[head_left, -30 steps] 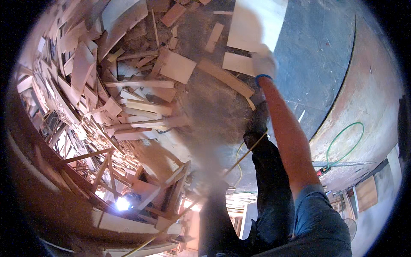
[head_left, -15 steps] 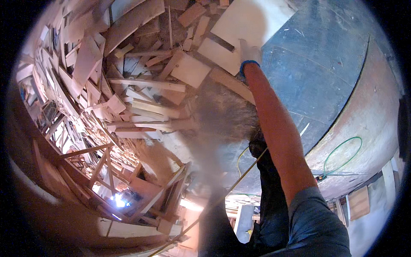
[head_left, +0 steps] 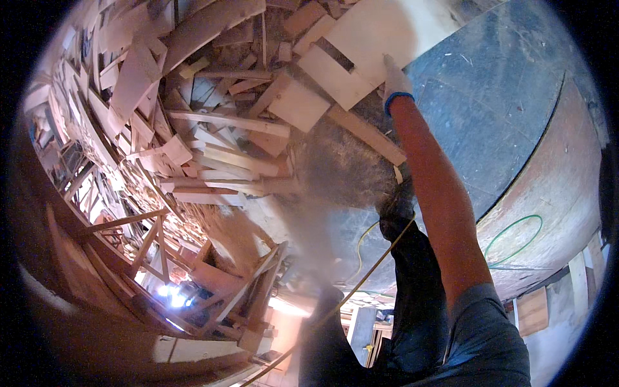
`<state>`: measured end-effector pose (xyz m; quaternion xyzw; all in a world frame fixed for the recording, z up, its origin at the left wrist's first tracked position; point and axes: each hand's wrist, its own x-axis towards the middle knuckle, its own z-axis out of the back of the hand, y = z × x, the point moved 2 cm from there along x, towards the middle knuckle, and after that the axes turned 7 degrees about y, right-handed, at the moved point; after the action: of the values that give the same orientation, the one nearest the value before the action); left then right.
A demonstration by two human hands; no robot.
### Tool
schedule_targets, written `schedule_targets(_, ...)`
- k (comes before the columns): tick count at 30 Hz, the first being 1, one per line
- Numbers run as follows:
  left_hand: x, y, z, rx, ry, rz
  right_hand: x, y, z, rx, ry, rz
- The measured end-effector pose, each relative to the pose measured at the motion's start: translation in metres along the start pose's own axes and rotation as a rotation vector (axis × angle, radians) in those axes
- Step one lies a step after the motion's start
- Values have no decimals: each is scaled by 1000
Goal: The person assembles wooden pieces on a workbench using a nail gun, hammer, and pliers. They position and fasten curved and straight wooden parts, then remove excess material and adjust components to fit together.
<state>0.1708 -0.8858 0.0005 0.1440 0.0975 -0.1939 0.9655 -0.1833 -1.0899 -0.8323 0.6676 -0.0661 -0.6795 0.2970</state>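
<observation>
My right hand (head_left: 397, 82), pale-gloved with a blue cuff, reaches up to the right edge of a pale flat board (head_left: 342, 87) with a dark slot in it. One finger stretches out along the board's edge; the other fingers are hard to make out. Whether the hand still touches the board cannot be told. Below the board a brown wooden strip (head_left: 367, 134) and a pale square offcut (head_left: 300, 104) lie on the dusty floor. My left hand is out of the picture.
Scrap wood (head_left: 219, 155) is heaped across the left. Blue-grey flooring (head_left: 480, 97) spreads to the right, where a green loop of cord (head_left: 516, 238) lies. A yellow line (head_left: 361, 284) runs past my legs. A wooden frame (head_left: 251, 290) and a bright light (head_left: 175, 297) are lower left.
My right hand has shifted right, away from the slotted board's lower corner. The board has moved slightly up and left relative to the offcuts around it. The view has swung a little.
</observation>
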Motion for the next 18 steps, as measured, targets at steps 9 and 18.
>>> schedule_targets(9, -18, -2, 11, -74, -20, -69, -134, 174, 22, -628, 173, 807)
schedule_targets(18, -99, -25, 34, -200, -53, -182, -360, 235, 182, 107, 509, 190)
